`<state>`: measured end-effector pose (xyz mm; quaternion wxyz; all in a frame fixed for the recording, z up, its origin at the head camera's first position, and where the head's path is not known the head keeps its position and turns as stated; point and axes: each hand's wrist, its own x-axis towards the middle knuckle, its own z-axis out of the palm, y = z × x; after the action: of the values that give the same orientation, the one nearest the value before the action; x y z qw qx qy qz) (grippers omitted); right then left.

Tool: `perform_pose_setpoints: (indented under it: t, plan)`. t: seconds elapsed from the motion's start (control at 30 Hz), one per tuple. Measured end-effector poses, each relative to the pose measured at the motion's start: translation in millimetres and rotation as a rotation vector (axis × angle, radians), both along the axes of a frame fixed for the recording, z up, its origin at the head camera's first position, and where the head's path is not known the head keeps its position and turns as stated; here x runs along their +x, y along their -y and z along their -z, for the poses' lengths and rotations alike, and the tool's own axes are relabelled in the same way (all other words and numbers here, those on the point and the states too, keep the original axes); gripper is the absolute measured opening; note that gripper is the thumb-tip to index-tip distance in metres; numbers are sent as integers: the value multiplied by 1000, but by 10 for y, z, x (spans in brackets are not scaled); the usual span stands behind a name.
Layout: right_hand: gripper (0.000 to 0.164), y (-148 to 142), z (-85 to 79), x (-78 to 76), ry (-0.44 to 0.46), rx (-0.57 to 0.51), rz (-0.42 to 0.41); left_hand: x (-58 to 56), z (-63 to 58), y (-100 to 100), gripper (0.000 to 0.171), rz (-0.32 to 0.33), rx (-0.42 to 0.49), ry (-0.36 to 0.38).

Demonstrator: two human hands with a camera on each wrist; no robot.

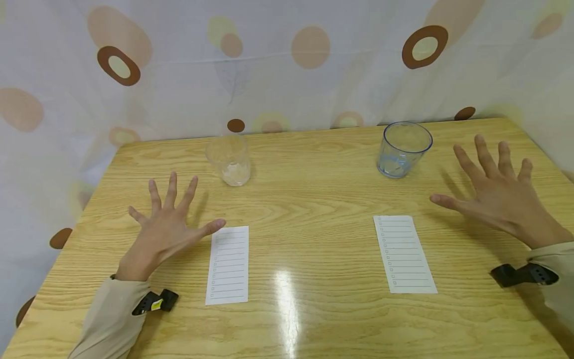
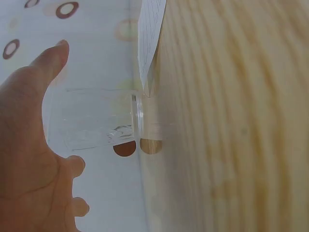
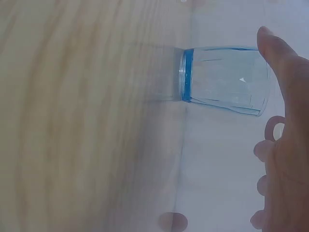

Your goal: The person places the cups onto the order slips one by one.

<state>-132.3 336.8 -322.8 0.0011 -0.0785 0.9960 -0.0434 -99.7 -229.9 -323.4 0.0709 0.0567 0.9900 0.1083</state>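
Note:
My left hand [image 1: 163,232] hovers over the left side of the table with its fingers spread and nothing held. Beyond its fingertips a clear cup [image 1: 230,162] stands upright, also visible side-on in the left wrist view. The left thumb overlaps the top of a lined paper slip [image 1: 227,267] in the head view. On the right, my right hand [image 1: 502,199] is likewise spread wide above the table, holding nothing. A blue-tinted clear cup [image 1: 403,152] stands upright to the left of its fingers. A second lined slip [image 1: 405,254] with checkboxes lies nearer to me than that cup.
The wood-grain table [image 1: 314,199] reaches back to a pale curtain [image 1: 269,75] with brown and peach spots. Both cups stand near the far edge. Each wrist wears a dark strap under a beige sleeve [image 1: 112,314]. Light glares off the table's front middle.

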Motion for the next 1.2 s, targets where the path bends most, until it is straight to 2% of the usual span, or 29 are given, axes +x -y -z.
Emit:
perform_pose_setpoints:
  t: [0.37,0.6,0.83,1.07,1.2]
  plan:
    - [104,-16,-10,27,-19,5,-6,9,-11,26,102,-12,-13,31]
    - [106,42,-85,121,-15,0,-15,-12,-114,113,99,-2,-25,-9]
    - [108,197,-15,257,-4,-9,-75,-134,-214,39,107,37,-16,-30]
    - [107,348,27,382,-22,-77,-155,-254,-238,1,115,44,98,-38]
    - [108,413,19,412,-23,-94,-185,-305,-245,-1,118,34,127,-24]
